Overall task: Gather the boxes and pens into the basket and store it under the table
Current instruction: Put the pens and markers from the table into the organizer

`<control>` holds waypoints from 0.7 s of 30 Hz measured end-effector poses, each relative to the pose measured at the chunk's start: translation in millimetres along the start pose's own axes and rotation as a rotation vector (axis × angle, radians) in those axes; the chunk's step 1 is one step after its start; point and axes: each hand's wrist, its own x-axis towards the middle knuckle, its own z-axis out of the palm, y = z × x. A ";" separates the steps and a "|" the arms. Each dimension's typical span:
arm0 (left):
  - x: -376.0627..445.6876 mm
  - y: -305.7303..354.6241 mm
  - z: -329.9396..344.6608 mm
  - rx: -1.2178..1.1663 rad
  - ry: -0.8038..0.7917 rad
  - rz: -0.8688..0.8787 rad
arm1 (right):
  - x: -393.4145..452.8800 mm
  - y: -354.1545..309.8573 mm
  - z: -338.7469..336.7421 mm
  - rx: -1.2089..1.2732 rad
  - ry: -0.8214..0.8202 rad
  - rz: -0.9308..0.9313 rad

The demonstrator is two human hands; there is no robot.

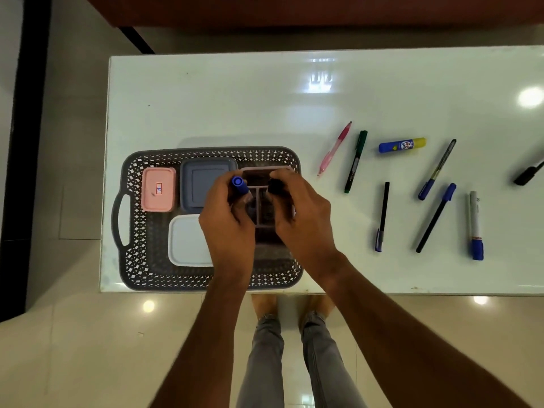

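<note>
A grey lattice basket (141,257) sits at the table's left end. In it lie a pink box (158,189), a grey-blue box (200,178), a white box (188,241) and a brown divided pen holder (260,184). My left hand (228,219) grips a blue-capped marker (239,185) upright over the holder. Beside it, my right hand (297,210) holds a black-capped marker (275,186) upright over the same holder. Several pens lie loose on the table to the right: a pink pen (334,150), a green marker (355,161), a blue and yellow glue stick (401,145).
More loose pens lie right of the basket: a thin black pen (382,216), two blue-capped pens (437,169) (435,217), a white marker (475,225) and a black marker (528,175) at the frame's right edge. The white table (235,107) ends near my feet; tiled floor lies below.
</note>
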 end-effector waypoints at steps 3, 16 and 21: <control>3.9 2.2 1.4 -0.020 -0.015 -0.020 | 2.9 1.8 2.1 -0.057 0.005 -0.017; 4.1 7.7 3.3 -0.004 -0.052 -0.061 | 8.1 4.4 -23.5 -0.078 0.000 -0.056; -3.6 24.5 4.9 -0.007 0.202 0.031 | 3.5 31.2 -65.2 -0.108 0.201 -0.076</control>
